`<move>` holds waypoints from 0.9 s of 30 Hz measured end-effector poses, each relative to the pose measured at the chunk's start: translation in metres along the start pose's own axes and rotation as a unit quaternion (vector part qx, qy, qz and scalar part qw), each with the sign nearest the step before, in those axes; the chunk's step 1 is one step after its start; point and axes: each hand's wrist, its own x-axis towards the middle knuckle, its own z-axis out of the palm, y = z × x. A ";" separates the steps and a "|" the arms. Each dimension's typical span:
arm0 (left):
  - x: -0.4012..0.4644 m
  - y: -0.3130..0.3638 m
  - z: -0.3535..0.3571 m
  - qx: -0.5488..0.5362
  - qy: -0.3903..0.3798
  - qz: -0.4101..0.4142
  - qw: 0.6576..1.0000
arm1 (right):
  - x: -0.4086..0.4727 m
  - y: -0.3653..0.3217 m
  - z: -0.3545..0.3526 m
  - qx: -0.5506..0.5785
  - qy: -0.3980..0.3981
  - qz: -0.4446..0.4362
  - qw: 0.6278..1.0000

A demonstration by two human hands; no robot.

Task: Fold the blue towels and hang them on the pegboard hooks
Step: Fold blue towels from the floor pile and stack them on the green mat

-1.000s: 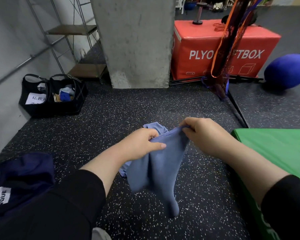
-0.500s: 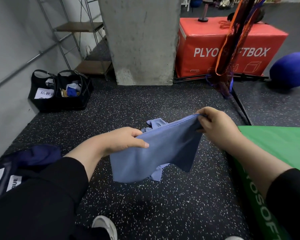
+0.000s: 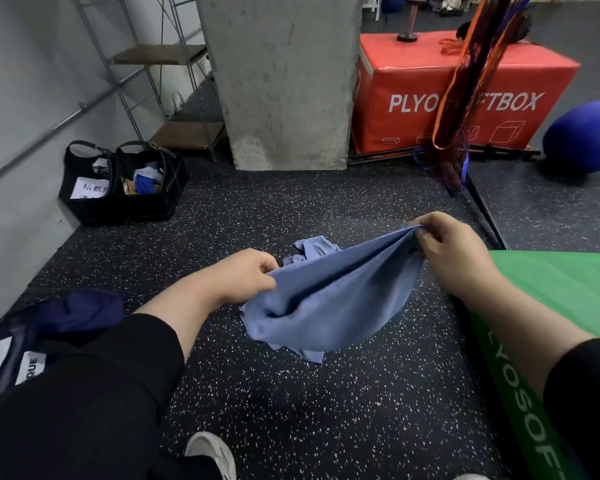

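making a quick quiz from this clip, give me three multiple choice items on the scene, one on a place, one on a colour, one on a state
1. Where does the second blue towel lie?
A. on the green mat
B. on the speckled floor beyond the held towel
C. in the black bags

2. What colour is the box lettered PLYO behind the pillar?
A. red
B. yellow
C. white

3. How is the held blue towel being handled?
A. one hand holds it
B. it lies flat, untouched
C. both hands pinch it, stretched between them

Answers:
1 B: it sits crumpled on the speckled floor, past the hands.
2 A: its sides and top are red.
3 C: the left hand and the right hand each pinch an end, and the cloth sags between them.
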 end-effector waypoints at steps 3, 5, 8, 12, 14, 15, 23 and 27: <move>0.009 -0.003 0.000 0.130 0.120 -0.071 0.982 | -0.001 0.002 0.001 -0.002 -0.009 0.000 1.000; 0.009 -0.001 -0.001 0.219 0.176 -0.121 0.952 | -0.001 0.003 0.002 0.001 -0.011 -0.002 1.000; 0.011 -0.001 -0.001 0.213 0.199 -0.140 0.946 | -0.001 0.002 0.002 0.013 -0.007 -0.014 1.000; 0.014 -0.001 0.000 -0.175 0.229 -0.104 0.952 | 0.002 0.010 0.001 0.034 -0.012 -0.010 0.999; 0.013 0.002 -0.002 -0.321 0.193 -0.090 0.923 | 0.003 0.013 0.002 0.030 -0.017 -0.008 0.999; 0.014 0.003 -0.002 -0.376 0.167 -0.089 0.907 | 0.004 0.016 0.003 0.027 -0.018 -0.005 0.999; 0.023 0.011 0.005 -0.199 0.183 -0.028 0.962 | 0.008 0.020 0.008 0.016 -0.005 0.017 1.000; 0.021 0.002 0.002 0.065 0.193 -0.060 0.977 | 0.012 0.026 0.007 0.014 0.023 0.029 0.999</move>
